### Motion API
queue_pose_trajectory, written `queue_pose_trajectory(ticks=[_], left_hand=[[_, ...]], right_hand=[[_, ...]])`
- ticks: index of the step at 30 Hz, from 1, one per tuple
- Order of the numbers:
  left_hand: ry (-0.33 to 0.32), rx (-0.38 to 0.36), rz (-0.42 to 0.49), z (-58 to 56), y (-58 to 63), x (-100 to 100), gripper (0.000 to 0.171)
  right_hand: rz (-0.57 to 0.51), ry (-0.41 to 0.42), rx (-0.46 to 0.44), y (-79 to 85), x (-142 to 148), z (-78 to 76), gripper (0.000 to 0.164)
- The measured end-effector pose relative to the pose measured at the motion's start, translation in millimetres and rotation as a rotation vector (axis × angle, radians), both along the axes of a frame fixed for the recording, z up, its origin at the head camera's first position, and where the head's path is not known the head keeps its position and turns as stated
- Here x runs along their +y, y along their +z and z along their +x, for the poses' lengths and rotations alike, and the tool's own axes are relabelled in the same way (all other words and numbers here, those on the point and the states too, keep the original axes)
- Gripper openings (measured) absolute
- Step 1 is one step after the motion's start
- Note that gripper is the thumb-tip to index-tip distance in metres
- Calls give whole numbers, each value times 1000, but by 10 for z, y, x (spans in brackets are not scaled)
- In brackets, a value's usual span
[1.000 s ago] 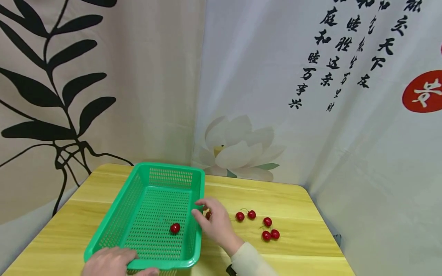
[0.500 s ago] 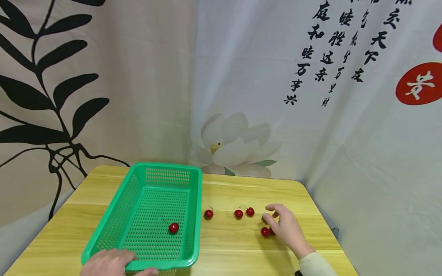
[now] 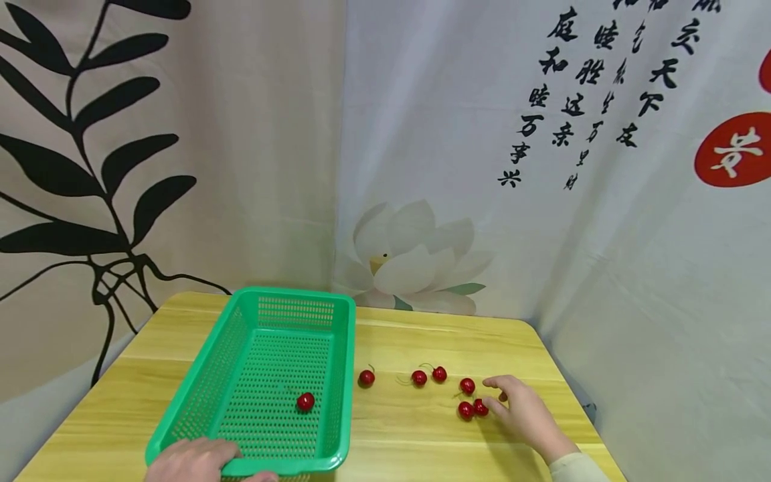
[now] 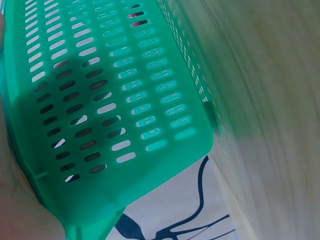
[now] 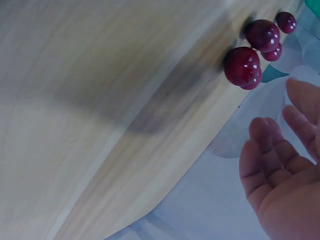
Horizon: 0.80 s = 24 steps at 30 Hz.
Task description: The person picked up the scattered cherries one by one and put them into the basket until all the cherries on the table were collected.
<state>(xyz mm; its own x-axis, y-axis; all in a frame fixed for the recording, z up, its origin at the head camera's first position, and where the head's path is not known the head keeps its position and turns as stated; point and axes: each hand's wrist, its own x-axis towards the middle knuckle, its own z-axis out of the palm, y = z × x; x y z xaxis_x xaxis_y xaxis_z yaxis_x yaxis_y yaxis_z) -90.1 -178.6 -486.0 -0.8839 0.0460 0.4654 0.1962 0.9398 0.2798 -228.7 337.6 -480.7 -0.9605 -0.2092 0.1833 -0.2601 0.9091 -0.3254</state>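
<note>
Round red cherries on yellow wooden worktop, one in green plastic basket: likely light, slippery, bruisable; pinch round sides. Right hand near, grip parted, empty; left hand holds basket.

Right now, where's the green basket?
In the head view, the green basket sits on the table, left of six cherries, the left hand gripping its near rim.

this is a small indoor corner screened off with printed hangings; whether it belongs to a home or a studio cannot be told. the creased hangings bear a black plant, a pale lotus, brush-style chinese characters and a red disc, and a round-cornered bench with a yellow wood-grain top stands close in front.
</note>
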Motion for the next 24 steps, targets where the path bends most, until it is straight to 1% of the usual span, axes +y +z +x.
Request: queue_pose_trajectory(ticks=[6, 11, 17, 24], left_hand=[[-4, 32, -11, -13, -41, -9, 57], [-4, 37, -12, -21, -51, -18, 57], [-14, -18, -14, -25, -21, -27, 56], [-7, -75, -16, -15, 14, -28, 54]], right_hand=[[28, 23, -20, -35, -19, 14, 33], [47, 51, -34, -65, -38, 8, 35], [70, 63, -26, -120, -40, -5, 38], [59, 83, -31, -163, -59, -3, 38]])
